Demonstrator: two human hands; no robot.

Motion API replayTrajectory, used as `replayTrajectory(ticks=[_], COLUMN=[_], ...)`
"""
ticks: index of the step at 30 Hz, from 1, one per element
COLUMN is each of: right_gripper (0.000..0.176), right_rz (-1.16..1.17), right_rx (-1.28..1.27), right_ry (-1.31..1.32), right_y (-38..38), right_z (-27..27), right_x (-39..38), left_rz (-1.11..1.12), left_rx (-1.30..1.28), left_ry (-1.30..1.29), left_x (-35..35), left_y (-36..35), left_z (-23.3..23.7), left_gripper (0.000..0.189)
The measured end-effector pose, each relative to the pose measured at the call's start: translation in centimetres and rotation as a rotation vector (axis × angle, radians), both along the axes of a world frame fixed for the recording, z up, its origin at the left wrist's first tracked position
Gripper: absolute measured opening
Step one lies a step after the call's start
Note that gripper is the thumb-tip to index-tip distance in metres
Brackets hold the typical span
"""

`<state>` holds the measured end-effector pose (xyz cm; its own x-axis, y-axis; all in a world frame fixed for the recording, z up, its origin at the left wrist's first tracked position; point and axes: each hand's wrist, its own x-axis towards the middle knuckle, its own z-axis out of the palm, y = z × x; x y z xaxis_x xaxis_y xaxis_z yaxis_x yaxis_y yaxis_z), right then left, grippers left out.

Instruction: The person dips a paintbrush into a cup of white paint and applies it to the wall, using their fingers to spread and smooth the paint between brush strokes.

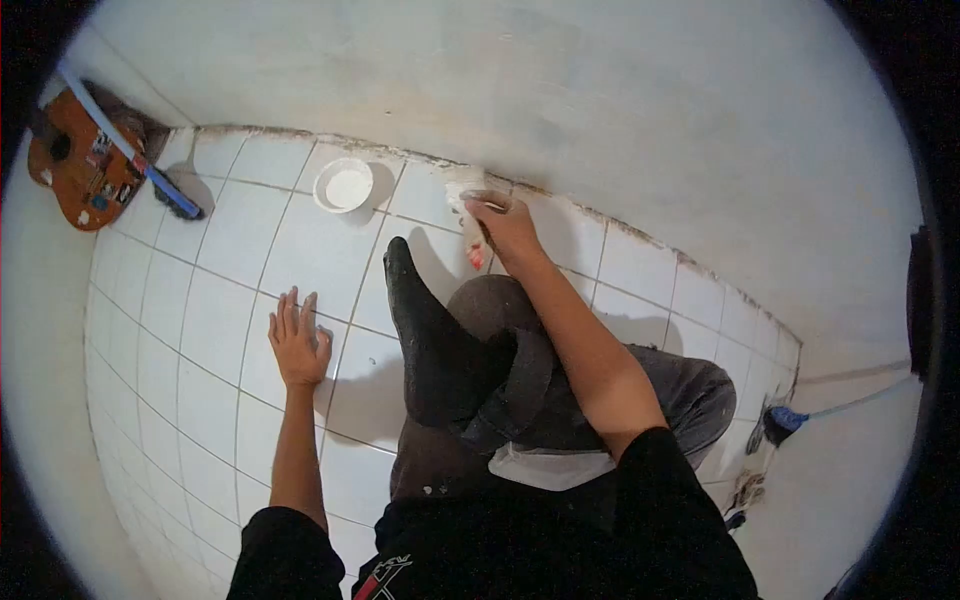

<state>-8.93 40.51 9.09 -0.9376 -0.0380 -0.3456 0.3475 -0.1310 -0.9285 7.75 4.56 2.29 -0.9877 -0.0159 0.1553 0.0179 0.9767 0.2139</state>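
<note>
My left hand (299,345) rests on the white tiled floor (222,330), its fingers spread and nothing in it. At the foot of the wall, my right hand (505,228) has its fingers closed on a thin, pale strip with a red end (474,240), which hangs toward the floor. Its exact kind does not show clearly. Behind the fingers, a whitish patch (464,183) covers the wall's lower edge. Left of that hand, a small round white tub (343,186) stands on the tiles with white material in it.
The pale wall (560,90) has a rough, flaking lower edge. A guitar (85,165) leans in the far left corner with a blue broom (165,190) across it. Another blue broom (784,422) is at the right. My black-socked foot (425,350) lies between my arms.
</note>
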Motion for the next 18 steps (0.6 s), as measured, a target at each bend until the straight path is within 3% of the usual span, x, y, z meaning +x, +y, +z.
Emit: replayTrajectory(ticks=[6,16,18], right_gripper=[0.031,0.029,0.030], right_rz=[-0.093,-0.119,-0.151], right_rx=[-0.181,-0.107,-0.194], right_ry=[-0.062,-0.099,-0.096], right_y=[-0.5,-0.3,-0.3], right_z=[-3.7,-5.0,-5.8], right_x=[-0.7,-1.3,-1.6], left_rz=[0.002,-0.024,-0.025], left_rx=[-0.018,-0.008,-0.009], left_ry=[-0.009,-0.038,-0.035], left_x=[0.0,0.0,0.0], left_y=[0.1,0.0,-0.1], left_z=[-0.2,0.0,0.0], left_gripper=[0.066,0.071,0.071])
